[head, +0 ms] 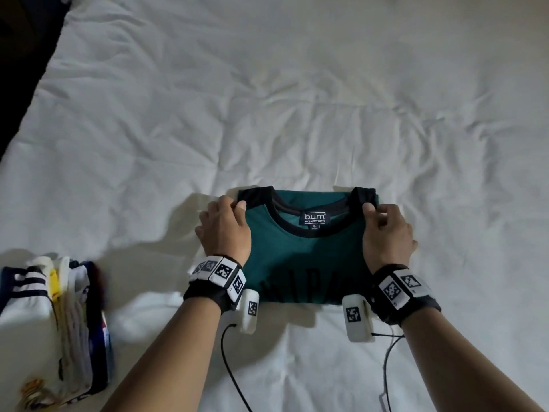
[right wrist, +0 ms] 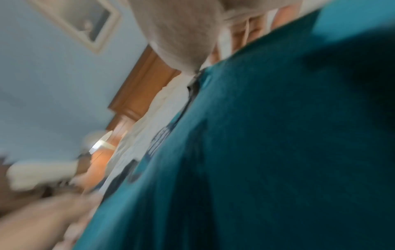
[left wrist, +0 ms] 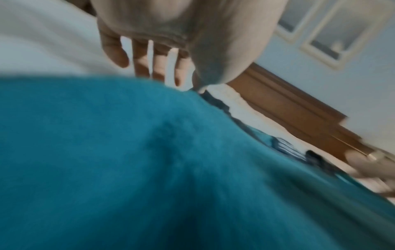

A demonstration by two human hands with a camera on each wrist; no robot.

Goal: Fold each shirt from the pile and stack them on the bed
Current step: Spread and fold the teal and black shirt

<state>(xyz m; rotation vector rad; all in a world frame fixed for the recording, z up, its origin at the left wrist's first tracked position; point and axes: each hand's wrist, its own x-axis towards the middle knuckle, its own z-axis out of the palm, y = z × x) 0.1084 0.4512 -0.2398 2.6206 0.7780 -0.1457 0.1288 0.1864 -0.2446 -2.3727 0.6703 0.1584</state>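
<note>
- We see the teal shirt (head: 309, 251) lying folded into a compact rectangle on the white bed (head: 297, 99), collar on the far edge, brand label up.
- Our left hand (head: 224, 230) pinches the shirt's black shoulder corner on the left of the collar; our right hand (head: 387, 233) pinches the matching corner on the right. Both grips hold cloth between thumb and fingers.
- The risk, as we judge it: only the top corners are held, so lifting the shirt could let the lower layers sag and the fold open.
- Uneven pull from one hand could skew the rectangle.
- A stack of folded clothes (head: 59, 316) sits left of the shirt and nearer to us; dropping the shirt off-centre there could tip it.
- The head view alone shows the stack and both pinches.
- The wrist views, blurred, add a wooden headboard (left wrist: 299, 115) and a wall frame (right wrist: 85, 22) beyond the shirt.
</note>
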